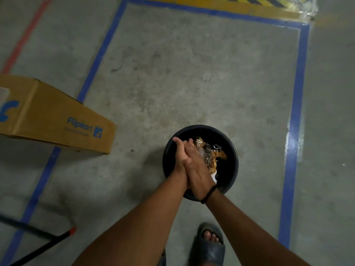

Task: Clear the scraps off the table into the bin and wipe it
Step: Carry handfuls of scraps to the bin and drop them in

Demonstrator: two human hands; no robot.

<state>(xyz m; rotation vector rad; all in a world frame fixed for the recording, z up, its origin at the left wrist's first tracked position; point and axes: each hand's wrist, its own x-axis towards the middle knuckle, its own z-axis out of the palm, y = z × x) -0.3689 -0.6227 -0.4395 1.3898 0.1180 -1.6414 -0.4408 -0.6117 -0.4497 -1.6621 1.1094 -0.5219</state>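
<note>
Two forearms (134,227), left hand (180,156) and right hand (199,170) palm-to-palm, grips flat, empty, over one bin (235,150) of scraps (216,158).

The bare left forearm (134,227) and right forearm (249,223) are stretched forward and down. The left hand (180,156) and right hand (199,170) are pressed together palm to palm, fingers straight. A thin black band (209,193) is worn on the right wrist.
</note>
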